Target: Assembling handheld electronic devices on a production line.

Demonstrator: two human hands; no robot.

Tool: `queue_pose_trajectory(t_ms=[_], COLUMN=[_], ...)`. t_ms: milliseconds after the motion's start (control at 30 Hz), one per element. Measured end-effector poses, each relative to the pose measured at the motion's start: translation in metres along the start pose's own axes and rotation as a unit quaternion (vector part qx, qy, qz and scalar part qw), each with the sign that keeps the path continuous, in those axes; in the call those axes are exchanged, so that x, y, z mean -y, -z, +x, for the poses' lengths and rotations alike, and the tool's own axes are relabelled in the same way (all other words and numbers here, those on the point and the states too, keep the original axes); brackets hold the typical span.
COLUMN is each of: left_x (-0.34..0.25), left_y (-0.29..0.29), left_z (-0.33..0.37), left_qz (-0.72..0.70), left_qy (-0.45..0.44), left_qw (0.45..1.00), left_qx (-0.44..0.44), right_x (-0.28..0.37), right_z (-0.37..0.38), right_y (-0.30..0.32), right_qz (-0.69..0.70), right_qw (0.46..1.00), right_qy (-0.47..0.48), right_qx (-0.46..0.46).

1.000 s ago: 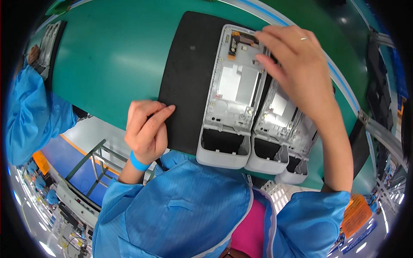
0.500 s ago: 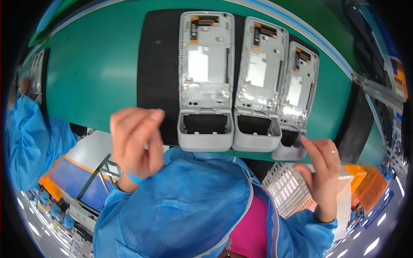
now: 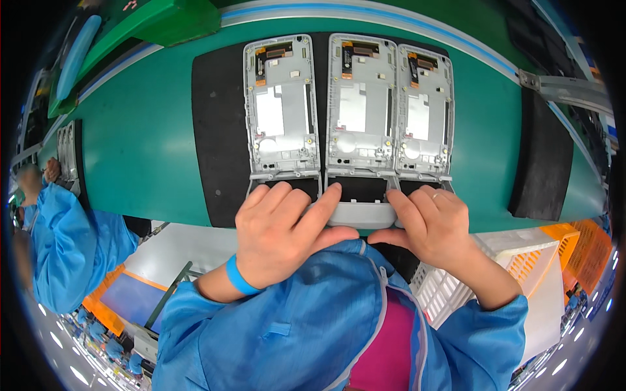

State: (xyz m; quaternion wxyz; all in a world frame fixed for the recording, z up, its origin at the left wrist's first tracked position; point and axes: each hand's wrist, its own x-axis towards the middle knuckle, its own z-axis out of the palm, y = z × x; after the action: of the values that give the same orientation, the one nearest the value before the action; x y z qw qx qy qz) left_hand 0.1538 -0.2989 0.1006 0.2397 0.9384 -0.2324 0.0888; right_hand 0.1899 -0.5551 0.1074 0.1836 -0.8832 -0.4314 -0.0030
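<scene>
The middle grey housing (image 3: 360, 127) lay with the left hand (image 3: 277, 218) at seven-thirty and the right hand (image 3: 432, 228) at five o'clock, thumbs and forefingers parted at its lower box (image 3: 362, 212); whether they gripped was unclear. A left housing (image 3: 295, 107) lay at nine, a right housing (image 3: 435, 98) at three, all on a black mat (image 3: 218, 130).

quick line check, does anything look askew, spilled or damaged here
Nothing looks spilled or damaged. Only the spacing is slightly uneven: a gap separates the left grey housing from the middle housing, which sits closer to the right housing. The left hand and right hand hide some lower parts.
</scene>
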Motion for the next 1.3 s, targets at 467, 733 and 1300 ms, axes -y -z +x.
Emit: queue_pose_trajectory(t_ms=[467,733,1300], left_x=[0.001,-0.003,0.001], left_y=[0.011,0.015,0.014], left_z=[-0.011,-0.007,-0.002], left_qz=[-0.026,-0.027,-0.003], left_qy=[-0.025,-0.012,0.023], left_qw=[0.999,0.996,0.997], left_qx=[0.017,0.080,-0.076], right_x=[0.010,0.026,-0.012], right_z=[0.005,0.005,-0.005], right_y=[-0.002,-0.012,0.089], right_qz=[0.016,-0.035,0.388], right_qw=[0.999,0.998,0.895], right_qy=[0.033,-0.041,-0.194], right_qx=[0.002,0.028,-0.103])
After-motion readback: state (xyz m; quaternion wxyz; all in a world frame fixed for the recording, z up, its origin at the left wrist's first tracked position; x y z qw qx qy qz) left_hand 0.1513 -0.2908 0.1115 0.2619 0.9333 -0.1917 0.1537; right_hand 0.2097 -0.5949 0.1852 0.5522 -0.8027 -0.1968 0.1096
